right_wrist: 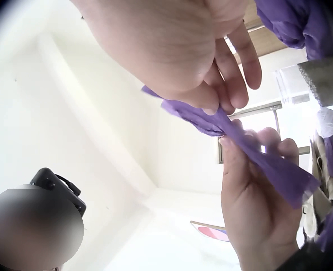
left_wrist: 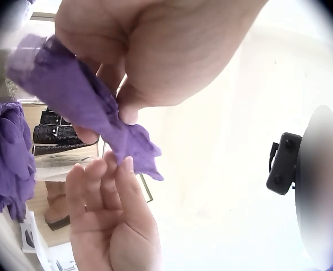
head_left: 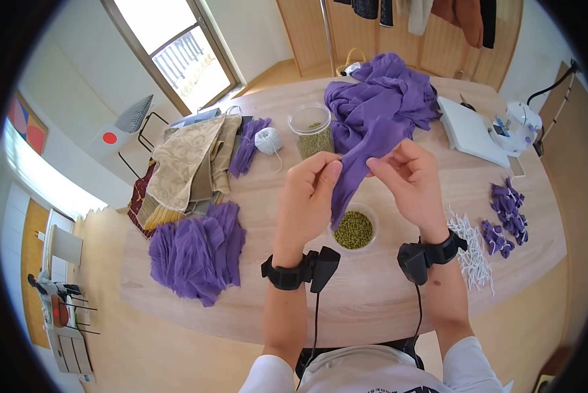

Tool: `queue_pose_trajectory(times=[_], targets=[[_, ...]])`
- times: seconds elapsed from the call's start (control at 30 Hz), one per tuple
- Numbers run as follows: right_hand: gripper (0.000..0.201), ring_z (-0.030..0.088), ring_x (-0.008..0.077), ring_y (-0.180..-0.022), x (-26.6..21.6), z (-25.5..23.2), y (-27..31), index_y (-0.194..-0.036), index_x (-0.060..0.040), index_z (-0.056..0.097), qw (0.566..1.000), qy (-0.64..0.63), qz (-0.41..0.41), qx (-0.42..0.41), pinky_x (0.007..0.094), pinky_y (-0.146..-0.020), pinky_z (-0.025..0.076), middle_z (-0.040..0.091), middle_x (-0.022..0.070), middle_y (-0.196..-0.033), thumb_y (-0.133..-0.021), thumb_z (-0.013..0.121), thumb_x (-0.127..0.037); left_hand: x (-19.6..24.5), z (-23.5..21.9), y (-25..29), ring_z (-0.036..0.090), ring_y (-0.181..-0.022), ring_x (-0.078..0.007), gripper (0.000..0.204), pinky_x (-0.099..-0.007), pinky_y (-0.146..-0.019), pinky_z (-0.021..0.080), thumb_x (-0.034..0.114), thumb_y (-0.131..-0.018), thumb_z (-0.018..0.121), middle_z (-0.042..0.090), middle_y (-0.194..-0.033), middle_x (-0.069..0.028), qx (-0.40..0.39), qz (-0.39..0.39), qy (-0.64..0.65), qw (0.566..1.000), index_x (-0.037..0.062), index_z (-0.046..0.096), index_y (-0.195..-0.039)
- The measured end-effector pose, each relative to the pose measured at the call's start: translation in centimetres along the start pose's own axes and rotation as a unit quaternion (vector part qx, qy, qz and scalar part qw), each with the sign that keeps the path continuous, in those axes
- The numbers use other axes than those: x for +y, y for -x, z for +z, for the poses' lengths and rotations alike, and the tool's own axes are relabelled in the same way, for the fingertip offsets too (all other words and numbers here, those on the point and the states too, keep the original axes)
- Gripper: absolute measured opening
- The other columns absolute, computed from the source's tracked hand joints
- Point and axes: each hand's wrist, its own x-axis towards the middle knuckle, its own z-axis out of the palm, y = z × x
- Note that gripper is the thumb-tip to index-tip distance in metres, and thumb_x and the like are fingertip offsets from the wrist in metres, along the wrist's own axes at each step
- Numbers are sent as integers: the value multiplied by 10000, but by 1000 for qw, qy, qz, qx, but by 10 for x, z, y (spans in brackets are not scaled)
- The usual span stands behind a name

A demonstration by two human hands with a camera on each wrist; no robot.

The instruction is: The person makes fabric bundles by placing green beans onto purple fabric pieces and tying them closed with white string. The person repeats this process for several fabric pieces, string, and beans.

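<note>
A strip of thin purple cloth (head_left: 357, 171) is held up above the table between my two hands. My left hand (head_left: 305, 200) pinches it between thumb and fingers on one side. On the other side my right hand (head_left: 408, 187) pinches its edge with thumb and fingertips. Close together in the left wrist view, the fingertips grip the gathered cloth (left_wrist: 79, 93), and a short frayed end sticks out past them. Below the hands stands a clear bowl of green beans (head_left: 353, 229), its far edge partly overlapped by the hanging cloth.
A clear jar of beans (head_left: 315, 141) and a large purple cloth heap (head_left: 385, 92) stand behind. Left lie a ball of white string (head_left: 268, 141), folded fabrics (head_left: 186, 160) and purple cloth pieces (head_left: 199, 252). Right are cut white strings (head_left: 471, 252), tied purple bundles (head_left: 509, 209) and a sewing machine (head_left: 520, 128).
</note>
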Motion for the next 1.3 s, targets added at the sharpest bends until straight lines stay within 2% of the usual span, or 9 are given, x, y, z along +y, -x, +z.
queue_pose_trajectory(times=[0.07,0.2,0.3,0.5,0.67,0.77,0.87,1.07,1.3], targets=[[184,577,31,-773,5,-6,0,-787,-10,530,999,46,-1,-7,209,-677,482,558,-27,-762,-908,668,1,4,6,1,558,-738,-52,158,-221,-642,464,112,-973,618,628,-810,-12,-13,-4,53,998,-35,666,-1003],[192,500,27,-725,-2,2,2,-775,-4,542,999,-42,2,-16,223,-649,445,529,-36,-725,-896,689,-26,9,14,2,593,-797,-64,137,-223,-666,492,97,-954,637,659,-884,-31,-23,11,105,994,-24,678,-1003],[216,456,35,-694,0,-3,2,-770,3,546,999,12,-12,-38,232,-622,416,509,-29,-688,-887,715,-61,-3,9,1,592,-770,-59,144,-212,-637,482,76,-946,643,666,-855,-40,-32,54,43,997,-44,687,-1012],[251,434,44,-660,8,-6,0,-747,3,538,996,65,-38,-45,234,-598,406,506,-14,-659,-882,732,-81,-2,7,2,621,-740,-83,184,-227,-672,515,71,-960,649,692,-844,-47,-5,19,32,999,-69,689,-1072],[205,490,40,-657,4,-3,-1,-813,-24,546,1000,-6,21,-10,231,-598,425,546,-18,-700,-879,732,-78,0,10,2,622,-709,-69,173,-223,-639,520,47,-958,613,695,-831,-43,26,36,48,998,-66,704,-1052],[186,551,45,-694,-1,3,-1,-858,-39,553,995,12,-26,99,232,-624,459,579,-11,-770,-872,735,-70,2,8,1,645,-725,-82,174,-247,-665,556,49,-965,600,703,-841,-52,40,30,59,997,-71,695,-1049],[163,593,71,-731,-6,5,4,-894,-23,600,994,1,-86,63,243,-664,490,623,25,-834,-847,751,-63,3,7,1,656,-732,-94,180,-256,-666,571,57,-971,593,702,-841,-59,43,22,60,997,-77,685,-1048],[228,644,186,-731,-13,13,5,-962,0,672,970,174,-169,-23,277,-697,519,678,82,-906,-785,791,-83,7,4,4,664,-712,-101,195,-243,-640,568,95,-966,627,705,-823,-62,12,11,84,996,-75,702,-1024],[119,661,171,-736,-1,9,5,-918,12,661,978,151,-140,-24,283,-701,525,677,85,-825,-832,731,-31,9,1,3,662,-697,-95,210,-236,-636,563,148,-926,709,709,-783,-58,9,-17,108,994,-56,739,-967]])
